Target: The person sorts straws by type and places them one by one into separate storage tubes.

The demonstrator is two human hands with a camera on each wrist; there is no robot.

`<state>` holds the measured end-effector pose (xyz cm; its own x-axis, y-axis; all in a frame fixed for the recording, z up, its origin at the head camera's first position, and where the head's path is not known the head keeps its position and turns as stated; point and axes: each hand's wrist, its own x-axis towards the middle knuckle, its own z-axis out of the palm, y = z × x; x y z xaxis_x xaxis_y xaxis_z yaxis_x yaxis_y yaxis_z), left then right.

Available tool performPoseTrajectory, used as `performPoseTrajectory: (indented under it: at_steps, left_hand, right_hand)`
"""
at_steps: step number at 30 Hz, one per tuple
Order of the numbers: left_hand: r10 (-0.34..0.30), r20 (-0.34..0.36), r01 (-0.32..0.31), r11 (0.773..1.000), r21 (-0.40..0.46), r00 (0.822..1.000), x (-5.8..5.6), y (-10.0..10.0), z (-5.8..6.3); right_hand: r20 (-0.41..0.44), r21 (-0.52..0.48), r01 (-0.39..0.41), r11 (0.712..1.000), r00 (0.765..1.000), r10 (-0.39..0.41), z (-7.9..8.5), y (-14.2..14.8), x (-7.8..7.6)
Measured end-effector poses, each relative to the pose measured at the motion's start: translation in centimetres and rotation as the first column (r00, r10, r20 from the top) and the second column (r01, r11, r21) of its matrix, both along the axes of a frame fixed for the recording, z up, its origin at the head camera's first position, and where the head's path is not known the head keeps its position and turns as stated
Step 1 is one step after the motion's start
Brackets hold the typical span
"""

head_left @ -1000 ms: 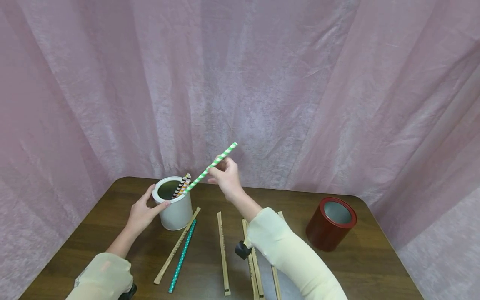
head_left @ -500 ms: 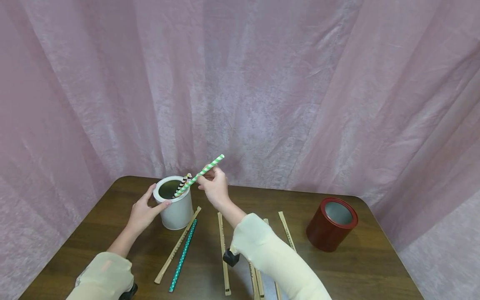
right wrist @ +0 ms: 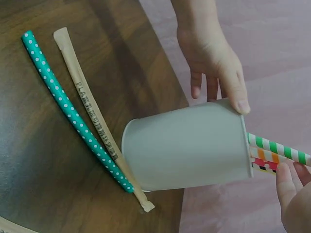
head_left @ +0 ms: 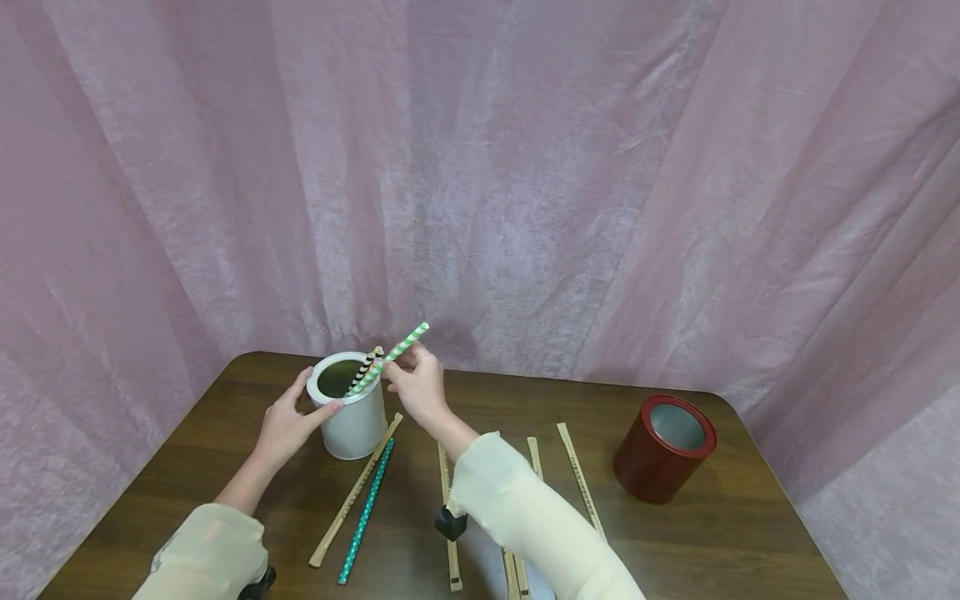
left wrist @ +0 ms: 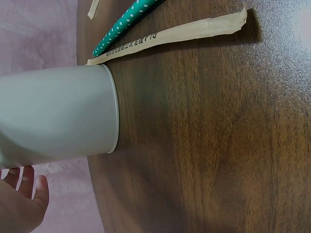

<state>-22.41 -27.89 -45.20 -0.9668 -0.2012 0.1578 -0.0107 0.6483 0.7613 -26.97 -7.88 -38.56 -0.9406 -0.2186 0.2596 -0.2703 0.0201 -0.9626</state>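
In the head view, my left hand point(head_left: 283, 425) grips the rim of a white can point(head_left: 352, 429) at the left of the table, thumb in front and fingers on the far-left side. A green-and-white striped paper straw point(head_left: 415, 336) is pinched by my right hand point(head_left: 422, 387); it leans with its lower end inside the can's mouth. Beside it in the can stands a black-and-white striped straw point(head_left: 360, 375). The right wrist view also shows an orange-striped straw point(right wrist: 267, 156) and a red dotted one point(right wrist: 265, 163) there. The can hides their lower ends.
A teal dotted straw point(head_left: 365, 512) and a paper-wrapped straw point(head_left: 352, 496) lie right by the can's base. Several more wrapped straws point(head_left: 577, 471) lie mid-table, partly under my right sleeve point(head_left: 525, 508). Farther right stands a red can point(head_left: 660, 462). A pink curtain point(head_left: 480, 183) hangs behind.
My right hand has moved left and down, lowering the green-striped straw into the can's mouth. My left hand and the white can have stayed in place.
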Motion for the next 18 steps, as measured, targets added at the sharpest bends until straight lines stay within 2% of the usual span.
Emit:
performPoseTrajectory:
  at_steps: [9, 18]
  left_hand:
    - [0.000, 0.012, 0.000, 1.000, 0.006, 1.000, -0.1, -0.1, -0.1]
    - [0.001, 0.007, -0.001, 1.000, 0.008, 1.000, -0.1, 0.0, -0.1]
  right_hand:
    - [0.014, 0.132, 0.004, 0.991, 1.000, -0.006, -1.4, -0.4, 0.0]
    - [0.059, 0.158, -0.048, 0.986, 0.998, 0.039, -2.1, -0.4, 0.2]
